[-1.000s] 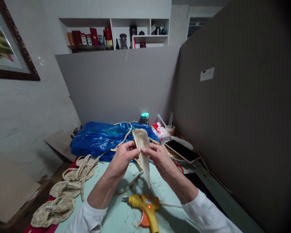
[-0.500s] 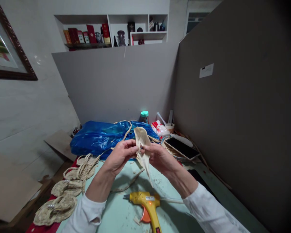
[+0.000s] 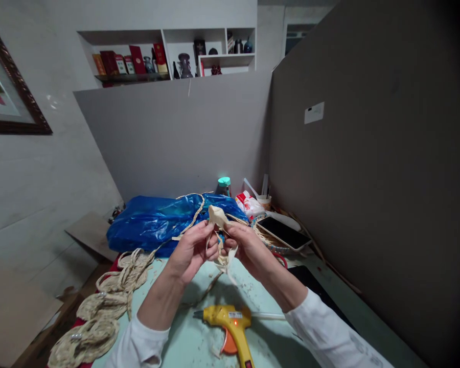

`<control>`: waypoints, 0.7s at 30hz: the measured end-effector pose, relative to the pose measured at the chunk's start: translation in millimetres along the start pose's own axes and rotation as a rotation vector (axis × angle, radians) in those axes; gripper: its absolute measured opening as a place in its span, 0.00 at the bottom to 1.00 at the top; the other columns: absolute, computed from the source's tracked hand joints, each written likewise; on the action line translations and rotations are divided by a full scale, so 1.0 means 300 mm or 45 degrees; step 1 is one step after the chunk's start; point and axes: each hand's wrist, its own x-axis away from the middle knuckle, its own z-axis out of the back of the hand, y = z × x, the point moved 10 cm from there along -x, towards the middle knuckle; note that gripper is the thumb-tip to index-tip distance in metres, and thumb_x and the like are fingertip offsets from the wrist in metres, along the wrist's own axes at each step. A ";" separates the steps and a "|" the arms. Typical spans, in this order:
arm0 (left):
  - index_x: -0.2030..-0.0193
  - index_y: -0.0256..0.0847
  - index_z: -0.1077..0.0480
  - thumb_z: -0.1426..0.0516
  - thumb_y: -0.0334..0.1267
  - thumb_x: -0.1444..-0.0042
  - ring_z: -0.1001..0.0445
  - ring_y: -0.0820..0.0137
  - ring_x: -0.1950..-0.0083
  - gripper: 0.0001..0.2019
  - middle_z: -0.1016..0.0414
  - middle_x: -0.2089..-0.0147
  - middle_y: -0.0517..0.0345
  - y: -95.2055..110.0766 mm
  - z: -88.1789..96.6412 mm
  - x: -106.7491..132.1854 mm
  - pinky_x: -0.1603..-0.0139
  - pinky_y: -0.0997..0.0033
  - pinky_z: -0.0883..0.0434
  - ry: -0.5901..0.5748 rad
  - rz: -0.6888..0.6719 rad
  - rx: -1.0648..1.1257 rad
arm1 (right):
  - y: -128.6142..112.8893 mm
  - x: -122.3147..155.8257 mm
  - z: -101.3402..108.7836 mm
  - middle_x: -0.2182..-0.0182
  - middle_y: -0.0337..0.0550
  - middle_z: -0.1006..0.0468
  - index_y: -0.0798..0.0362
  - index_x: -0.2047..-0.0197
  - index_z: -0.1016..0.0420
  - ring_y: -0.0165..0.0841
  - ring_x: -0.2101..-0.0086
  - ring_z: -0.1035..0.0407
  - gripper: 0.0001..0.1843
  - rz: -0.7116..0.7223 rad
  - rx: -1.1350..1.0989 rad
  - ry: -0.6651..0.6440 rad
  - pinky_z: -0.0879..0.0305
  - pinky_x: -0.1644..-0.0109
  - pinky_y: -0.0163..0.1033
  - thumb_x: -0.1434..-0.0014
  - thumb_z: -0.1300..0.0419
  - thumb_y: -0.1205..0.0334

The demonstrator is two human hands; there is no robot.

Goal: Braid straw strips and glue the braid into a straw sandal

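A pale, thin dried husk [image 3: 217, 215] is pinched between both my hands, above the middle of the table. My left hand [image 3: 193, 248] grips its left edge with thumb and fingers. On the other side my right hand [image 3: 243, 244] pinches the right edge. The husk bulges upward between the thumbs, and thin ends dangle below the fingers. Nearer to me lies a yellow glue gun [image 3: 230, 319] with an orange trigger and a small red light, its nozzle pointing left. A braided cord [image 3: 210, 289] runs on the table beneath my hands.
Woven straw sandals [image 3: 99, 306] line the table's left edge. Behind my hands lies a blue plastic bag [image 3: 149, 220]. A phone [image 3: 283, 232] rests on a basket [image 3: 264, 236] at the right, near a jar with a teal lid [image 3: 224, 185]. Grey panels [image 3: 168, 138] stand behind and at the right.
The husk, flatter and longer before, is now bunched and folded between my hands, its tail split into strips. My fingers have shifted on it. The view has turned slightly.
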 end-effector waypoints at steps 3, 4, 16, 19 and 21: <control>0.64 0.38 0.33 0.37 0.38 0.47 0.47 0.85 0.87 0.10 0.31 0.78 0.65 -0.008 0.007 -0.002 0.86 0.83 0.51 0.025 0.012 -0.060 | 0.015 0.004 -0.004 0.83 0.24 0.54 0.50 0.73 0.42 0.22 0.82 0.63 0.14 -0.071 0.094 -0.026 0.60 0.79 0.30 0.50 0.40 0.55; 0.63 0.38 0.33 0.37 0.39 0.47 0.48 0.86 0.88 0.11 0.29 0.78 0.63 -0.008 0.011 -0.002 0.86 0.83 0.53 0.035 0.007 -0.079 | 0.018 0.006 -0.007 0.83 0.23 0.56 0.50 0.74 0.43 0.21 0.83 0.65 0.14 -0.095 0.137 -0.037 0.64 0.79 0.30 0.49 0.41 0.55; 0.69 0.36 0.32 0.31 0.39 0.62 0.39 0.82 0.85 0.17 0.32 0.81 0.66 0.033 0.063 0.000 0.87 0.85 0.47 0.240 -0.072 -0.101 | -0.070 0.033 -0.029 0.82 0.34 0.37 0.53 0.77 0.35 0.26 0.79 0.46 0.14 0.046 0.881 -0.100 0.53 0.75 0.34 0.41 0.46 0.60; 0.68 0.36 0.32 0.31 0.38 0.60 0.45 0.85 0.86 0.16 0.37 0.82 0.70 0.033 0.072 0.005 0.88 0.86 0.50 0.286 -0.088 -0.099 | -0.103 0.040 -0.049 0.76 0.37 0.30 0.54 0.72 0.30 0.30 0.73 0.39 0.07 0.139 1.024 -0.136 0.47 0.69 0.35 0.45 0.39 0.61; 0.68 0.36 0.32 0.32 0.38 0.58 0.50 0.86 0.86 0.15 0.40 0.82 0.72 0.027 0.072 0.009 0.88 0.86 0.53 0.301 -0.101 -0.113 | -0.129 0.048 -0.066 0.69 0.38 0.26 0.53 0.67 0.28 0.32 0.68 0.36 0.07 0.247 1.091 -0.138 0.45 0.65 0.35 0.46 0.36 0.60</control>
